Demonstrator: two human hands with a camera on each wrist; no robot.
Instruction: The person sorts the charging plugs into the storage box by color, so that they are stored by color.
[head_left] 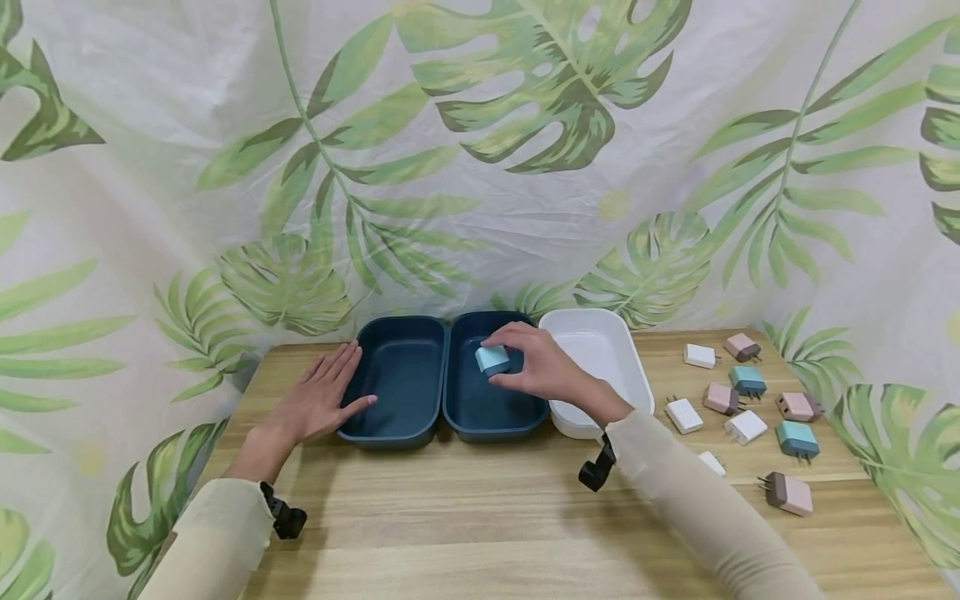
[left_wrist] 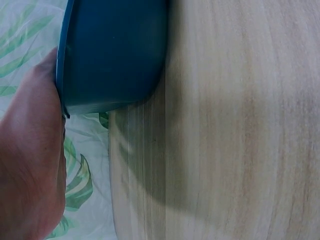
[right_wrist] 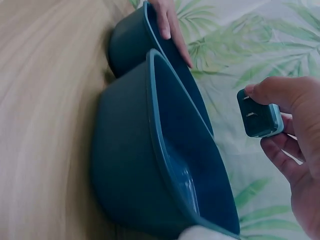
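My right hand point(head_left: 542, 364) pinches a teal charger plug point(head_left: 492, 360) between thumb and fingers, above the middle dark blue tray point(head_left: 495, 435). In the right wrist view two metal prongs stick out of the dark face of this charger plug point(right_wrist: 256, 116). My left hand point(head_left: 318, 397) rests with straight fingers on the left rim of the left dark blue tray point(head_left: 390, 440). Seen from the left wrist, the palm side of that hand point(left_wrist: 32, 160) lies along the rim of the blue tray point(left_wrist: 115, 55).
A white tray point(head_left: 641, 375) stands right of the blue ones, partly behind my right forearm. Several loose charger plugs lie at the table's right side, among them a white one point(head_left: 700, 356), a pink one point(head_left: 789, 493) and a teal one point(head_left: 797, 439). A leaf-print cloth point(head_left: 465, 208) hangs behind the table point(head_left: 420, 533).
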